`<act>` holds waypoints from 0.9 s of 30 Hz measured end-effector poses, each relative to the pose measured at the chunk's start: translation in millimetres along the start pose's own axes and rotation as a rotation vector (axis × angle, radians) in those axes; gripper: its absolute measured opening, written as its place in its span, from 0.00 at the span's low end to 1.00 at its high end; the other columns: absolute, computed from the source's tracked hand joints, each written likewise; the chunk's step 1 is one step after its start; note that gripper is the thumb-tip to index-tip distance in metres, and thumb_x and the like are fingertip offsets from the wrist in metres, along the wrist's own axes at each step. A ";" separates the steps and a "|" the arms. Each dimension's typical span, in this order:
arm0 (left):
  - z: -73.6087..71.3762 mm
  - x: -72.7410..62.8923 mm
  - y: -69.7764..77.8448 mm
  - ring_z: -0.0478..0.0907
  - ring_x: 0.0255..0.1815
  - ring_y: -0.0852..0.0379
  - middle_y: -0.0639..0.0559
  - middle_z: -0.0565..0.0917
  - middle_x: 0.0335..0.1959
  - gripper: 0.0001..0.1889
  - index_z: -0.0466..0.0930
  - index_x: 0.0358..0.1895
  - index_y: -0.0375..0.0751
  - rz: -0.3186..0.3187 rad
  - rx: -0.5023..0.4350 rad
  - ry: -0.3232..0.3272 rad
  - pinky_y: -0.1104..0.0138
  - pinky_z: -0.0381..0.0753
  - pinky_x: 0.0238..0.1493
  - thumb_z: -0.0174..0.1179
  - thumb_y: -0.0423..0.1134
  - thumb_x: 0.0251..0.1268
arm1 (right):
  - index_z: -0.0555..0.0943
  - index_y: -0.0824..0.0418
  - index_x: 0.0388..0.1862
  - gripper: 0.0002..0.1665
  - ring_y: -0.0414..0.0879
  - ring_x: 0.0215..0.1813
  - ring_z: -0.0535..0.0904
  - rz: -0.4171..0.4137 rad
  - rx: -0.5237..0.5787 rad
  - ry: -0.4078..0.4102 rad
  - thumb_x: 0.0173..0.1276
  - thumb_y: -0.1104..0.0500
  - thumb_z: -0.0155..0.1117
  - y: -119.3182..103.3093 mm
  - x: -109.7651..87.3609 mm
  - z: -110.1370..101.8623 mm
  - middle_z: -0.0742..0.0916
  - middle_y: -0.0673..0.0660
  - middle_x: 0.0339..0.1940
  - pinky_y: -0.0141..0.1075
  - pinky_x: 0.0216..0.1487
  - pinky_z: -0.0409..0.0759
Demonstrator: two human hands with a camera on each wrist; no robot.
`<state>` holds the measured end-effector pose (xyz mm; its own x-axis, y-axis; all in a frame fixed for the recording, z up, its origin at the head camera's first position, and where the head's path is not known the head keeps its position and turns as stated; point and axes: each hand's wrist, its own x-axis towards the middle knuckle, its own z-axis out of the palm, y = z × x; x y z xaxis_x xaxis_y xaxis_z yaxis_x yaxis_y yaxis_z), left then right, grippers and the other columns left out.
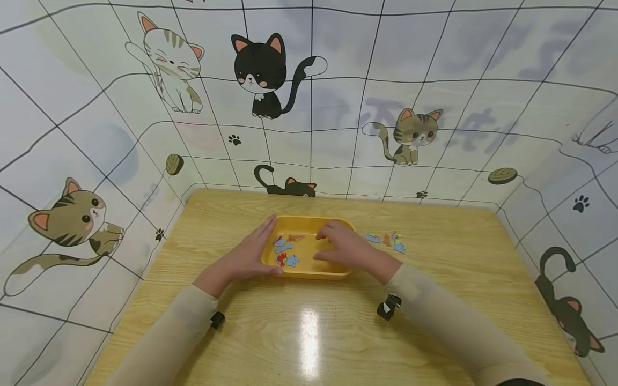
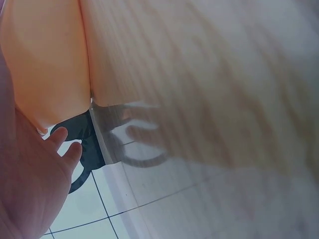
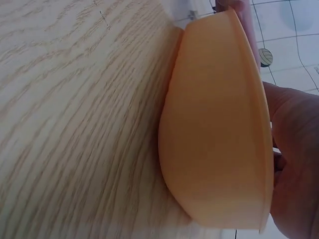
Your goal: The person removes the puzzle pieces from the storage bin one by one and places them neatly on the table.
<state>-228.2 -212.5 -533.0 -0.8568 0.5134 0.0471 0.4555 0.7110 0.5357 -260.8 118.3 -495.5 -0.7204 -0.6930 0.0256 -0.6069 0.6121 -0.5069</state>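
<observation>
A shallow yellow plastic tray (image 1: pixel 309 275) sits on the table, with several small flat cut-out pieces in blue, red and orange, such as a blue piece (image 1: pixel 292 260) and an orange piece (image 1: pixel 296 237), in its left half. My left hand (image 1: pixel 248 254) rests against the tray's left end, fingers straight along the side and thumb at the front corner. Over the right half of the tray reaches my right hand (image 1: pixel 345 246), its thumb and fingers spread apart, with nothing visible between them. In the right wrist view the tray's outer wall (image 3: pixel 214 124) partly hides that hand's fingers.
More flat cut-out pieces (image 1: pixel 398 245) lie on the wooden table (image 1: pixel 434 300) to the right of the tray. Walls with printed cats, such as a black cat (image 1: pixel 260 64), stand behind the table and at both sides. A small black camera (image 1: pixel 388 307) sits at my right wrist.
</observation>
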 end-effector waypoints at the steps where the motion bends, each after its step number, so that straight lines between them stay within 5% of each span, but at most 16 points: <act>1: -0.2 -0.2 -0.1 0.42 0.93 0.42 0.49 0.38 0.94 0.77 0.35 0.93 0.40 -0.004 -0.003 -0.004 0.43 0.53 0.87 0.77 0.76 0.55 | 0.84 0.68 0.64 0.34 0.58 0.60 0.83 -0.009 0.001 -0.006 0.75 0.43 0.79 -1.7 2.9 2.1 0.86 0.63 0.61 0.52 0.64 0.83; 12: -2.9 -1.5 0.4 0.43 0.92 0.39 0.43 0.40 0.94 0.78 0.36 0.93 0.38 0.024 -0.025 0.002 0.39 0.55 0.86 0.70 0.83 0.55 | 0.87 0.60 0.60 0.30 0.45 0.50 0.79 -0.025 -0.039 -0.052 0.71 0.41 0.82 -14.2 28.3 30.1 0.86 0.53 0.54 0.41 0.55 0.83; 27: -0.9 -0.2 -0.8 0.42 0.93 0.42 0.45 0.39 0.94 0.75 0.36 0.93 0.40 0.008 -0.012 -0.010 0.42 0.54 0.87 0.77 0.74 0.58 | 0.87 0.59 0.60 0.30 0.43 0.46 0.77 -0.009 -0.105 -0.098 0.71 0.41 0.81 -25.5 46.3 48.0 0.84 0.50 0.53 0.36 0.50 0.80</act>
<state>-228.6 -213.6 -532.6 -0.8508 0.5238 0.0429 0.4591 0.7011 0.5456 -262.6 52.3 -522.7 -0.6817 -0.7293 -0.0577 -0.6486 0.6389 -0.4137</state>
